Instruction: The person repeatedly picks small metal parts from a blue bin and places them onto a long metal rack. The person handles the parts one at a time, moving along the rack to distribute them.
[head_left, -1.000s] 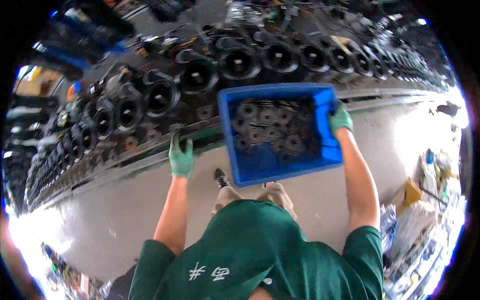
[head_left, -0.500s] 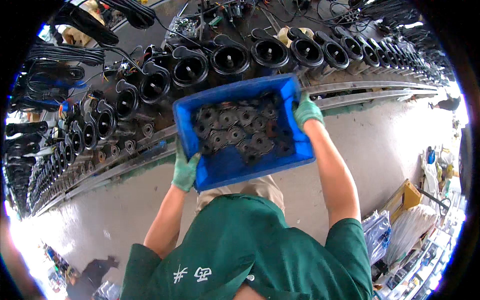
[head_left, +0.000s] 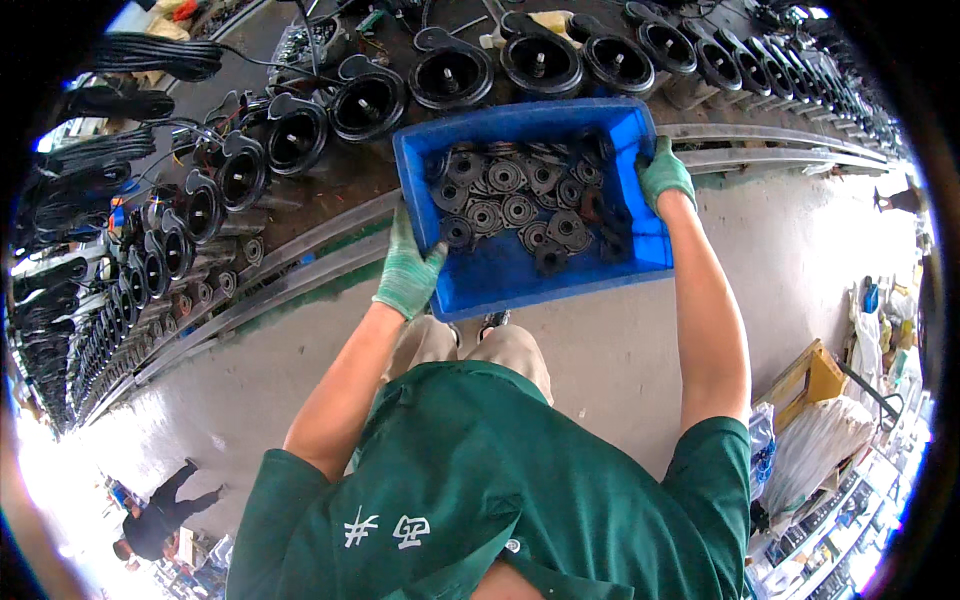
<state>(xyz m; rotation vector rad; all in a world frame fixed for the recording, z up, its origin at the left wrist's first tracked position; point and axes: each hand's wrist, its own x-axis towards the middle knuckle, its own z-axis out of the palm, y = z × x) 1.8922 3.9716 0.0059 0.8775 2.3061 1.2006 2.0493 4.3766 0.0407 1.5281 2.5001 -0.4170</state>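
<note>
A blue plastic bin (head_left: 490, 297) is held between my two hands in front of me, at the bench edge. My left hand (head_left: 411, 268), in a light green glove, grips its left end with the thumb over the rim. On the right end, my right hand (head_left: 665, 177), gloved the same, has its fingers wrapped round the wall. Inside lie many dark round metal parts (head_left: 519, 210) with centre holes, loosely heaped toward the far side. Just beyond the bin stands a row of black round housings (head_left: 451, 77), each with a pale post in its middle.
The housings run along the bench edge, with metal rails (head_left: 300, 248) on its near side. Bundles of black cable (head_left: 155, 57) lie at the far left. A person (head_left: 165, 515) is at the lower left. A yellow wooden frame (head_left: 808, 382) and plastic-wrapped goods (head_left: 825, 440) stand at right.
The bin, still in both hands, has shifted right and farther from my body. The bench row has slid leftward in view, and my shoes now show below the bin.
</note>
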